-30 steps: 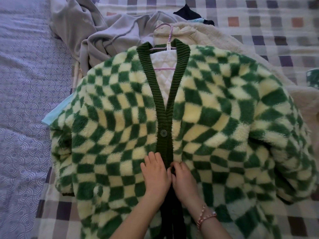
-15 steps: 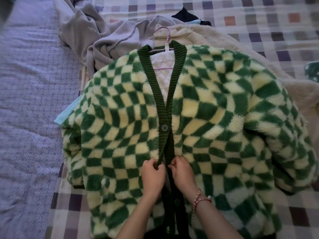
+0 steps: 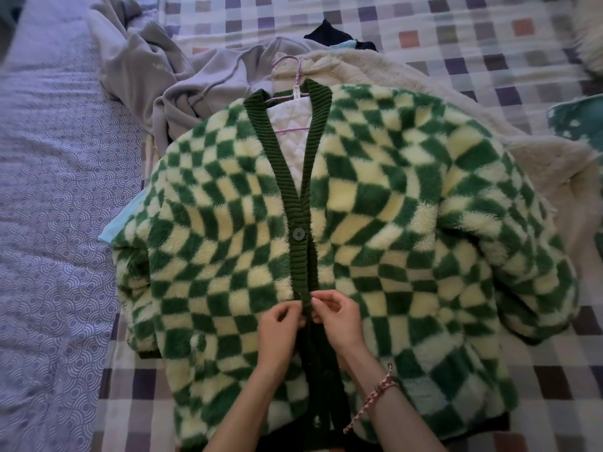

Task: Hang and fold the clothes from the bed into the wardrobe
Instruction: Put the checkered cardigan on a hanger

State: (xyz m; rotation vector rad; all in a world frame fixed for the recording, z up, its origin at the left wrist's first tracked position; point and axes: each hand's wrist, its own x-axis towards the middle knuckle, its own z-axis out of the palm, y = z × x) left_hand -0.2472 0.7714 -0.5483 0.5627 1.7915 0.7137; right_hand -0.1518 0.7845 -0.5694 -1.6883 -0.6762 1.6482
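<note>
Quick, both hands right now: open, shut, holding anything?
Left hand: pinching the ribbed dark-green front band of the green-and-cream checkered fleece cardigan.
Right hand: pinching the same band.

This is a bedroom in a home: a bed (image 3: 137, 402) fills the whole view, covered by a checked blanket (image 3: 456, 37) in grey, purple and orange squares, with a lilac sheet (image 3: 49, 190) printed in small arcs along its left side. Everyday clothes lie spread and heaped on the covers (soft winter things, mostly): a fluffy green-and-cream cardigan (image 3: 391, 223) on a pink hanger (image 3: 298, 79), a crumpled grey hoodie (image 3: 195, 86), a cream fleece coat (image 3: 538, 164) and a dark garment (image 3: 329, 34) behind them.
</note>
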